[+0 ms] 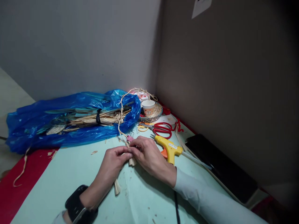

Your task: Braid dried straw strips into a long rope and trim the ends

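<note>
Above the table (77, 174), near the pink clip (130, 138) | left hand (116, 156), right hand (148, 153): my grip pinched closed on the twisted straw cord (121, 117) | seems light, dry, apt to fray; I'd hold it by the twist, not its splayed end (132, 162)

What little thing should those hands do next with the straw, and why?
Maybe the right hand should cross one straw end over the other straw end while the left hand pinches. Both hands meet on the straw, these flat ends poke out below, and the cord beyond the pink clip looks twisted.
</note>
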Demonstrator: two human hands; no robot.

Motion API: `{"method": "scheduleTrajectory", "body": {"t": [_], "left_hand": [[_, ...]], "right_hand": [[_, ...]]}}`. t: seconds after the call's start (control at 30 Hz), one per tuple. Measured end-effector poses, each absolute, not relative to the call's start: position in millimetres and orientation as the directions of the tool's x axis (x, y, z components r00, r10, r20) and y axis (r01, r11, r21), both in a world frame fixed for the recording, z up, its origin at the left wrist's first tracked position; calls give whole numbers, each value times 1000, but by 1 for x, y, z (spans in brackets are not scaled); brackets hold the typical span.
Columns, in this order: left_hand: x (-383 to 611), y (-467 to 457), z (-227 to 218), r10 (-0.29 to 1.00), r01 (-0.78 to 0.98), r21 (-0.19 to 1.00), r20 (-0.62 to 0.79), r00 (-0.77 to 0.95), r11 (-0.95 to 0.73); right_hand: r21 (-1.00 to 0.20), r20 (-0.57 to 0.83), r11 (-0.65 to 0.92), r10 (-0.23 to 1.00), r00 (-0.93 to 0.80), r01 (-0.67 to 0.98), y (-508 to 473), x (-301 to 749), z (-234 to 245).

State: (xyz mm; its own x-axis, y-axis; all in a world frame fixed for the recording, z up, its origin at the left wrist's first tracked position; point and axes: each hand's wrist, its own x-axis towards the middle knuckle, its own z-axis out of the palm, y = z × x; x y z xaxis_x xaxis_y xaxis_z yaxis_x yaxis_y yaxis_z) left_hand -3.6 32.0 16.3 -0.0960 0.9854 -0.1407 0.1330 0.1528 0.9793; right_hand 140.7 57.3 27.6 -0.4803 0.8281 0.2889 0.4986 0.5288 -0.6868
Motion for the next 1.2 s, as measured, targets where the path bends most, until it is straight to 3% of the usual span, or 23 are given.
{"method": "scheduleTrajectory", "body": {"t": [0.2, 0.4, 0.53, 0.77, 1.0, 1.2], "left_hand": [[-4, 26, 17, 974, 113, 972, -195, -118, 208], [-6, 24, 19, 976, -72, 980, -192, -100, 185], [-7, 25, 21, 962, -108, 963, -257, -96, 247], [-9, 28, 20, 901, -118, 908, -415, -124, 402], [-8, 26, 23, 901, -96, 909, -416, -127, 406], [-17, 29, 25, 880, -193, 861, -474, 29, 470]], "right_hand": [[-912, 248, 315, 933, -261, 262, 74, 157, 36], [-996, 70, 82, 960, -271, 34, 86, 178, 41], [-991, 50, 87, 944, -326, 101, 80, 175, 42], [-963, -113, 16, 882, -457, 269, 60, 158, 35], [-905, -87, 99, 909, -407, 414, 52, 151, 27], [-902, -76, 88, 932, -355, 423, 53, 151, 32]]}}
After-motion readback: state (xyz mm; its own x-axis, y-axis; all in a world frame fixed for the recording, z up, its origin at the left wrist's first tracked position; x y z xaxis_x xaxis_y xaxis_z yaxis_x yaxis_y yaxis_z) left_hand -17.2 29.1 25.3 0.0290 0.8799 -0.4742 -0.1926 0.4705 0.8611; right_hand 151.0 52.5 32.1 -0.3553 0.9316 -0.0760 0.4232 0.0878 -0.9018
